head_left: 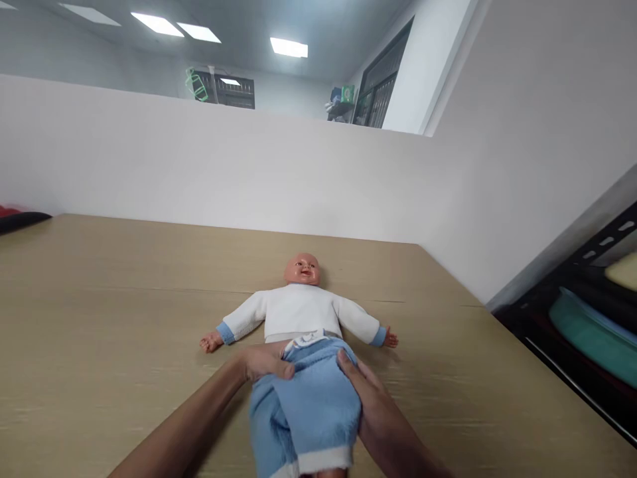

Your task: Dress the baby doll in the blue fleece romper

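Observation:
A baby doll (pixel 303 270) lies on its back on the wooden table, head away from me and arms spread out. It wears a white top (pixel 302 309) with blue cuffs. Blue pants (pixel 318 398) with white hems cover its hips and legs. At the left side of the waist, my left hand (pixel 269 363) grips the pants, thumb on top and fingers hidden beneath. My right hand (pixel 361 382) holds their right side in the same way, thumb over the cloth. The feet are mostly out of frame at the bottom.
The table (pixel 124 299) meets a white low wall (pixel 223 166) at the back. On the right stands a black rack (pixel 572 352) with a teal item (pixel 592 335) on it. Something black and red (pixel 20 219) sits at the far left edge.

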`<state>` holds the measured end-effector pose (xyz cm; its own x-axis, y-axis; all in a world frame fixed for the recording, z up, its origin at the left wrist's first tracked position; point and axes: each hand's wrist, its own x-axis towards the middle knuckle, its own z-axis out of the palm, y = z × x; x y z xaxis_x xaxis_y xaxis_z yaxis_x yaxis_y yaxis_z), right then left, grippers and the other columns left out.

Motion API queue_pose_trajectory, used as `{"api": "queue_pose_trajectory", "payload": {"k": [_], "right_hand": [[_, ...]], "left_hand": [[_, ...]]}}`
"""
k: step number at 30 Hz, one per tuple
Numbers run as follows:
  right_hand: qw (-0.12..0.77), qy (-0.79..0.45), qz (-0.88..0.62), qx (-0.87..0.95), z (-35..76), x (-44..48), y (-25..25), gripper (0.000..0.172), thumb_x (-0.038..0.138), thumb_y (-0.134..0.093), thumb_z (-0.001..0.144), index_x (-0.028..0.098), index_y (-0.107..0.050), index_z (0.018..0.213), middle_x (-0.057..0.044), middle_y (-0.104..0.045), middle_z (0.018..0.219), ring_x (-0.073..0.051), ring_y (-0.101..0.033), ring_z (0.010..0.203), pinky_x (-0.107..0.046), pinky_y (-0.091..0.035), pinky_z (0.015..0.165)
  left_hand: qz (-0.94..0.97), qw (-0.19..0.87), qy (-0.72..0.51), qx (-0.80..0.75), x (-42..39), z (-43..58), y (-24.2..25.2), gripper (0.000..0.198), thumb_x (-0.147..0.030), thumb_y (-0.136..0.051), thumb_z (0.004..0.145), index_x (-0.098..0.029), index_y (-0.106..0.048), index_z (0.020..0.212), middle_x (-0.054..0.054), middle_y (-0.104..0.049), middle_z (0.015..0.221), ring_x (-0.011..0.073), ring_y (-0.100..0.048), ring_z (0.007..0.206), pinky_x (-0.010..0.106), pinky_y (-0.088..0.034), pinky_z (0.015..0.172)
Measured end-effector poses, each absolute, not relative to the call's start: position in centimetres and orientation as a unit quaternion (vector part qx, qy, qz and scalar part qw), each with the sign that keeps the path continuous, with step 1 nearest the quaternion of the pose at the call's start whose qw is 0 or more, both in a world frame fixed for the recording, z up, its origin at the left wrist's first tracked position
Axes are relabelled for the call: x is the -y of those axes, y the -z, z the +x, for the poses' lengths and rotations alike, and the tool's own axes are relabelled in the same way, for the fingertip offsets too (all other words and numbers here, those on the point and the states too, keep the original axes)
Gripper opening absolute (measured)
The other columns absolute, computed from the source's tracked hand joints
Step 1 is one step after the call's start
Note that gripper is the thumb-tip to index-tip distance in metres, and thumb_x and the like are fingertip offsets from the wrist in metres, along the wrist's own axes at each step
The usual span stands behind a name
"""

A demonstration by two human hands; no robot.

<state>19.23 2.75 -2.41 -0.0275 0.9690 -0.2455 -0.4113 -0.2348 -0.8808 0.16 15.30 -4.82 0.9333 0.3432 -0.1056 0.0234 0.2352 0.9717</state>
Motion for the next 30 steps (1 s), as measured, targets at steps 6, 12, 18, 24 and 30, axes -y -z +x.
{"api": "queue_pose_trajectory", "payload": {"k": [6, 12, 18, 24, 30], "right_hand": [[0.381, -0.684, -0.374, 0.497, 21.6, -3.1, 0.4, 0.064, 0.051, -0.089, 0.078, 0.02, -0.071, 0.131, -0.012, -0.078, 0.115, -0.036, -0.071, 0.113, -0.047, -0.054, 0.104], [0.443, -0.63, -0.451, 0.451, 21.6, -2.4, 2.2, 0.047, 0.064, -0.077, 0.085, 0.025, -0.08, 0.111, -0.009, -0.08, 0.107, -0.034, -0.072, 0.111, -0.049, -0.053, 0.108], [0.525, -0.594, -0.489, 0.363, 19.8, -2.9, 5.7, 0.075, 0.076, -0.075, 0.079, 0.023, -0.072, 0.132, -0.012, -0.077, 0.126, -0.037, -0.066, 0.129, -0.054, -0.05, 0.114], [0.516, -0.512, -0.56, 0.396, 19.7, -3.0, 4.8, 0.075, 0.079, -0.072, 0.081, 0.022, -0.073, 0.13, -0.011, -0.073, 0.137, -0.035, -0.057, 0.14, -0.049, -0.041, 0.124], [0.433, -0.617, -0.453, 0.476, 19.2, -0.3, 4.9, 0.065, 0.068, -0.081, 0.079, 0.022, -0.074, 0.124, -0.012, -0.078, 0.12, -0.039, -0.072, 0.117, -0.051, -0.056, 0.105]], "left_hand": [[0.552, 0.793, -0.137, -0.218, -15.4, -0.3, 6.5, 0.091, -0.081, -0.09, 0.046, -0.019, -0.079, 0.112, 0.011, -0.082, 0.108, 0.0434, -0.069, 0.121, 0.057, -0.048, 0.111], [0.556, 0.788, -0.143, -0.222, -14.5, 0.1, 5.5, 0.072, -0.077, -0.083, 0.067, -0.019, -0.08, 0.11, 0.013, -0.08, 0.119, 0.0421, -0.067, 0.126, 0.054, -0.045, 0.117], [0.62, 0.768, -0.081, -0.143, -15.0, 0.3, 4.3, 0.09, -0.078, -0.091, 0.049, -0.017, -0.078, 0.114, 0.012, -0.081, 0.108, 0.0436, -0.068, 0.123, 0.053, -0.049, 0.113], [0.668, 0.723, -0.076, -0.158, -14.8, 0.2, 3.9, 0.084, -0.077, -0.086, 0.063, -0.014, -0.076, 0.116, 0.012, -0.08, 0.106, 0.0388, -0.069, 0.116, 0.049, -0.052, 0.109], [0.664, 0.718, -0.105, -0.181, -14.7, 0.3, 4.3, 0.072, -0.076, -0.082, 0.069, -0.011, -0.077, 0.099, 0.009, -0.077, 0.093, 0.0323, -0.072, 0.099, 0.049, -0.054, 0.104]]}}
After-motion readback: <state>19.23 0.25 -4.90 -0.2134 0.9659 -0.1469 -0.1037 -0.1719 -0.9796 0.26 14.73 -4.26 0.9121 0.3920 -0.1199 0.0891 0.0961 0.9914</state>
